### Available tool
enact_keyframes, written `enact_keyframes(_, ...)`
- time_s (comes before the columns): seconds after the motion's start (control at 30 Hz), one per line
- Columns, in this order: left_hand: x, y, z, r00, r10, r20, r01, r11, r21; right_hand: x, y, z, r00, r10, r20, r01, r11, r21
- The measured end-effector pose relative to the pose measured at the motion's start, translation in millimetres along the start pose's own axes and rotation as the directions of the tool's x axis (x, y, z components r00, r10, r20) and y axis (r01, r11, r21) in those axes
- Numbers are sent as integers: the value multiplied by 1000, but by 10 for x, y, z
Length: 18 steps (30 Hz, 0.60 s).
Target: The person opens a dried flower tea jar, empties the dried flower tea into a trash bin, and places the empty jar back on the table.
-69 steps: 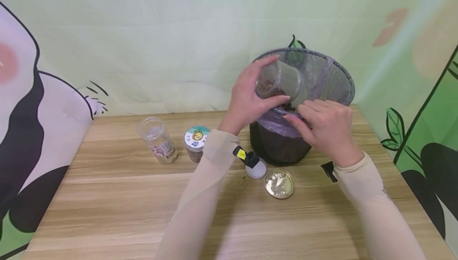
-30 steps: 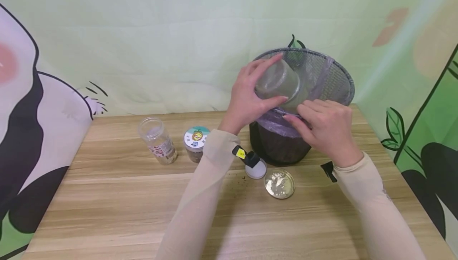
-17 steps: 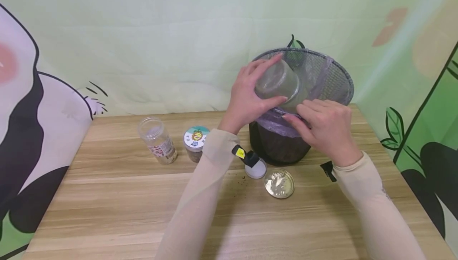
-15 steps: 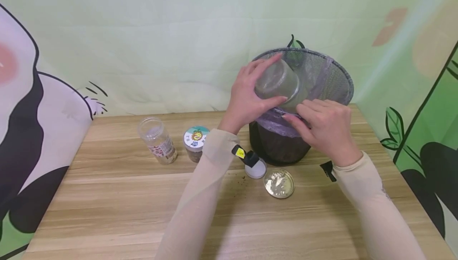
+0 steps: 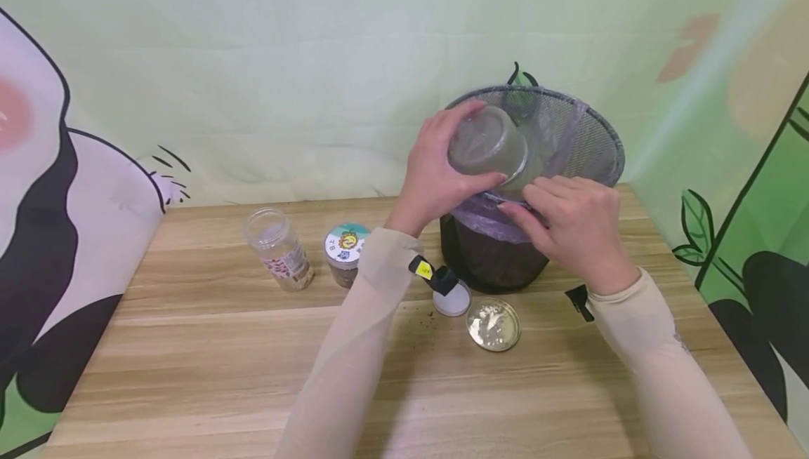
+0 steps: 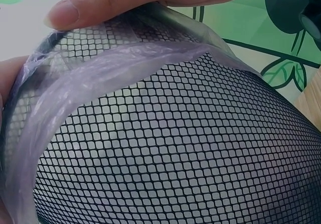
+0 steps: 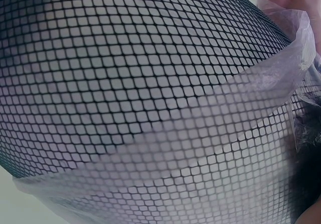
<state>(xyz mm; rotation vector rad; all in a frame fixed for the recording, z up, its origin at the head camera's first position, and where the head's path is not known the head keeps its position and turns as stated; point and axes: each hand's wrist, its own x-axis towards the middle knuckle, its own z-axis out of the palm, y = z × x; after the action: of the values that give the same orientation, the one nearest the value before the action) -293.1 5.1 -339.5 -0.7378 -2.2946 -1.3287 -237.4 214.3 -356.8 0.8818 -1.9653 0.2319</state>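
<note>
My left hand (image 5: 436,168) grips a clear plastic jar (image 5: 483,143), tipped with its base up and its mouth down inside a black mesh wastebasket (image 5: 493,259). The jar's mouth is hidden behind the basket's near rim. A thin purple plastic bag (image 5: 487,219) lines the basket and folds over its rim. With curled fingers and thumb, my right hand (image 5: 575,227) grips that rim and the bag, and the basket leans toward me. Both wrist views look closely at the mesh wall (image 6: 190,133) and the folded bag edge (image 7: 200,133).
On the wooden table (image 5: 221,382), an open clear jar (image 5: 287,255) with a printed label stands left, beside a lidded tub (image 5: 346,243). Before the basket lie a white lid (image 5: 451,302) and a shiny round lid (image 5: 493,333). Dark crumbs (image 5: 430,315) are scattered near them.
The jar has turned from lying sideways, with dark contents showing inside, to base up with none visible. Lately the left index finger and jar have shifted slightly. The right hand stays on the rim.
</note>
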Motion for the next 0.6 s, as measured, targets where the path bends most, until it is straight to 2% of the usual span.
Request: enact_keyframes(0.6, 12, 3, -10, 999, -47, 25, 47, 999, 8, 0, 1, 5, 1000, -1, -10, 1, 1000, 2)
